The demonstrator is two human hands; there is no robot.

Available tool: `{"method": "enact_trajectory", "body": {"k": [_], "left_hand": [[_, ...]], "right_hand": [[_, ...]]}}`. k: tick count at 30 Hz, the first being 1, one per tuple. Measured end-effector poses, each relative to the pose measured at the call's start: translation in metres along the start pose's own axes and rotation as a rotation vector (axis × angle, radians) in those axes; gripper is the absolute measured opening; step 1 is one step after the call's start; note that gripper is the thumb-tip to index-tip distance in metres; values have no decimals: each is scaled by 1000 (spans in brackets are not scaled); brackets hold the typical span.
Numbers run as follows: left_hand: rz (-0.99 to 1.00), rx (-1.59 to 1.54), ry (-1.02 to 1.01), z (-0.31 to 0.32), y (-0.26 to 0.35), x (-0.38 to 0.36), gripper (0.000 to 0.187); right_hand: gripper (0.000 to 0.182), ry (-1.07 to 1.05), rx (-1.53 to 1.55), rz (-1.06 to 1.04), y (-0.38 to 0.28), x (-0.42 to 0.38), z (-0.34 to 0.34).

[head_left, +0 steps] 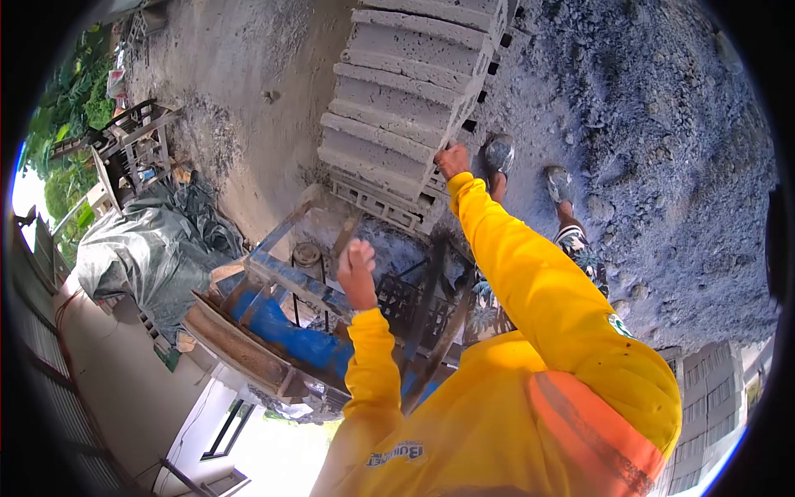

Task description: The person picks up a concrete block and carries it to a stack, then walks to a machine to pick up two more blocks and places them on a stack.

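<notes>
My right hand [452,161] is at the near corner of a stack of grey concrete hollow blocks [402,103]. Its fingers are closed on a block's edge there, and their tips are partly hidden. Raised over a blue, rusty metal machine [286,331] is my left hand [357,273], fingers curled together, with nothing visible in them. The blocks lie in tight rows, and their holes show along the right side and the near end.
Loose grey gravel [662,166] spreads along the right, beside my feet [499,155]. A dark tarp [161,248] covers a heap at left, with a wooden frame [128,145] behind it. Bare packed ground [248,66] lies left of the stack. More blocks [708,398] stand at lower right.
</notes>
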State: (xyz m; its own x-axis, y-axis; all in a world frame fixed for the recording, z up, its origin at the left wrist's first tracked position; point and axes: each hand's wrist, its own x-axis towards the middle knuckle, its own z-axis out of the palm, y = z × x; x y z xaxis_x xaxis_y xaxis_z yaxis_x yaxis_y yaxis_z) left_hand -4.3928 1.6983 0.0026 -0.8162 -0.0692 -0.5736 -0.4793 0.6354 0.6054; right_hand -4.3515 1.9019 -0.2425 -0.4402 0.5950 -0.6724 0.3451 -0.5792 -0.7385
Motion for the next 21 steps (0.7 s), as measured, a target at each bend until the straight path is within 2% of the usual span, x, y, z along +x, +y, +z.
{"method": "enact_trajectory", "body": {"k": [3,5,7,8,11,12,13,15,16,19,21], "left_hand": [[236,-16,52,25,84,60,47],[453,82,40,39,118,101,49],[609,262,-63,51,139,139,58],[572,300,-93,61,150,143,61],[431,420,-154,89,171,141,68],[365,461,-144,93,174,141,70],[293,505,-133,96,175,137,72],[297,373,-90,96,165,131,70],[306,309,-70,92,153,132,69],[287,144,-23,70,101,120,66],[230,64,-9,66,92,79,50]], "right_hand": [[35,31,-14,-10,-20,-11,-3],[28,28,-149,23,-19,-10,-6],[27,-13,-204,14,-7,-1,-8],[26,-12,-177,3,-13,-4,-9],[23,-10,151,48,-40,-19,-9],[23,44,369,-15,-33,-18,-1],[23,67,325,45,-26,-20,-1],[24,107,248,144,-33,-17,-6],[32,163,245,168,-49,-29,-13],[40,-10,-116,76,-35,-39,-49],[46,-12,-333,86,-68,-77,-86]]}}
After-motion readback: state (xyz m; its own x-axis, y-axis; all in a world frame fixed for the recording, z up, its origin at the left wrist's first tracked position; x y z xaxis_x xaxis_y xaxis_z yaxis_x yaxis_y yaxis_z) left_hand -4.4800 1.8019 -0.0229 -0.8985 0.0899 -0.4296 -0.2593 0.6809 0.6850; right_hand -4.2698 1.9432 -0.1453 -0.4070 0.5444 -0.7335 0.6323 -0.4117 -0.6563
